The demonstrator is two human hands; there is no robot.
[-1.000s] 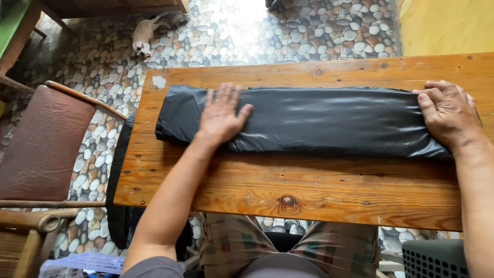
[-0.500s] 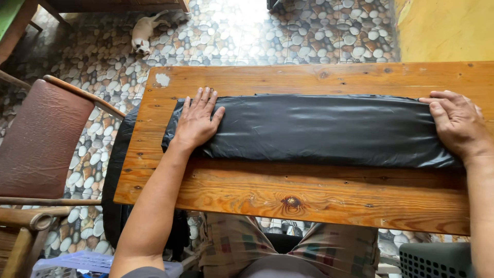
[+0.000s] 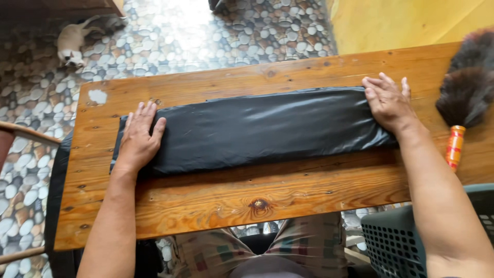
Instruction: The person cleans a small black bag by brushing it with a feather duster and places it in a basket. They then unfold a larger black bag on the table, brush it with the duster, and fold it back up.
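Observation:
A long folded black plastic sheet (image 3: 257, 128) lies flat across a wooden table (image 3: 247, 198). My left hand (image 3: 139, 136) rests palm down on the sheet's left end, fingers spread. My right hand (image 3: 387, 102) presses flat on the right end, fingers together and pointing away from me. Neither hand grips anything. More black plastic (image 3: 51, 195) hangs over the table's left edge.
A feather duster (image 3: 465, 87) with an orange striped handle lies at the table's right end. A dark plastic basket (image 3: 396, 242) stands at the lower right. A small pale animal (image 3: 69, 41) lies on the pebble floor at the upper left. A wooden chair arm (image 3: 25, 133) is at left.
My left hand has slid leftward along the sheet toward its end. The camera has shifted right, bringing the feather duster into view.

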